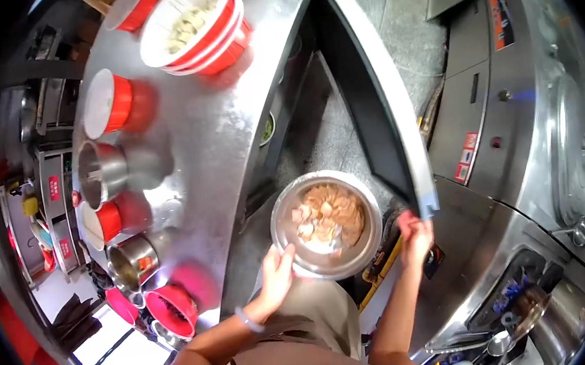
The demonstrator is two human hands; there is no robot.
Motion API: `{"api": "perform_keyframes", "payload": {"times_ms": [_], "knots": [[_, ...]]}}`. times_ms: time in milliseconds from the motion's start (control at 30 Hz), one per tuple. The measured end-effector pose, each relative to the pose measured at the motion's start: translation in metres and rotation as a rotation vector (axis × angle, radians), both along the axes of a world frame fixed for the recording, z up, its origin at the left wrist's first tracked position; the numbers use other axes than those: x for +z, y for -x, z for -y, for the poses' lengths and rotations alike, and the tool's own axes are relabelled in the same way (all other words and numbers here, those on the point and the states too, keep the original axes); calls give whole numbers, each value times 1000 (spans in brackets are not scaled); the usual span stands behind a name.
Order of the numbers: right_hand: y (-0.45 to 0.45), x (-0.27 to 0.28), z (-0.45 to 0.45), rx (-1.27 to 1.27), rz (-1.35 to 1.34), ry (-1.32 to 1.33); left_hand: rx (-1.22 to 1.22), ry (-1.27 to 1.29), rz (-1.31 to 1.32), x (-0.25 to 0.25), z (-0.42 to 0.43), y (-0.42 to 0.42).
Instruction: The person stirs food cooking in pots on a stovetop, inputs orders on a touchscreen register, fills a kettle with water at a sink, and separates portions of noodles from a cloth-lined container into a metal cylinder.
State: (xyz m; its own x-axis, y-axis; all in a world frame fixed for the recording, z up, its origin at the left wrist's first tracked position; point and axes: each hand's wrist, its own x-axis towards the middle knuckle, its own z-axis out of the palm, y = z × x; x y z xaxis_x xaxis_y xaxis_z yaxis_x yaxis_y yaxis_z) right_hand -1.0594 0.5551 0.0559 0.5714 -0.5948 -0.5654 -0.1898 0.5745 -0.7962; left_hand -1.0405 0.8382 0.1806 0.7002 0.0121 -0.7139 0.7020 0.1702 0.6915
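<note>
My left hand (pixel 277 275) grips the near left rim of a steel bowl (pixel 286 252), thumb on the edge. Inside the bowl lie pale and brownish pieces that look like sliced meat (pixel 333 210). To the right, my right hand (pixel 416 238) closes on the near end of an open cabinet door (pixel 398 117), silver-edged with a dark inner side. Something red or pink shows at its fingertips, too blurred to name. Left of the bowl, the cabinet opens under the counter, and a small container with green contents (pixel 268 129) is partly visible inside.
A steel counter (pixel 213 148) on the left carries red-and-white tubs (pixel 118 100), a stack of tubs (pixel 225 49) with pale chunks, steel pots (pixel 112 172) and a red bowl (pixel 171 311). Steel cooking equipment (pixel 463 105) with ladles (pixel 578 230) stands on the right.
</note>
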Motion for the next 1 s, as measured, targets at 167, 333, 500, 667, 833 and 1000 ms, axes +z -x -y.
{"api": "perform_keyframes", "payload": {"times_ms": [167, 333, 500, 667, 833, 1000], "knots": [[-3, 16, -79, -76, -56, -786, 93, -1, 78, 91, -43, 0], [-41, 68, -171, 200, -236, -888, 272, 10, 186, 95, -91, -30], [-50, 104, -174, 523, -87, -579, 505, 81, 172, 48, -124, -68], [-24, 164, -128, 550, -132, -349, 664, 169, 198, 14, -124, -72], [7, 183, -89, 403, -166, -284, 304, 110, -81, 22, -93, -49], [0, 185, -59, 372, -140, -215, 271, -70, 312, 47, -44, -97]]}}
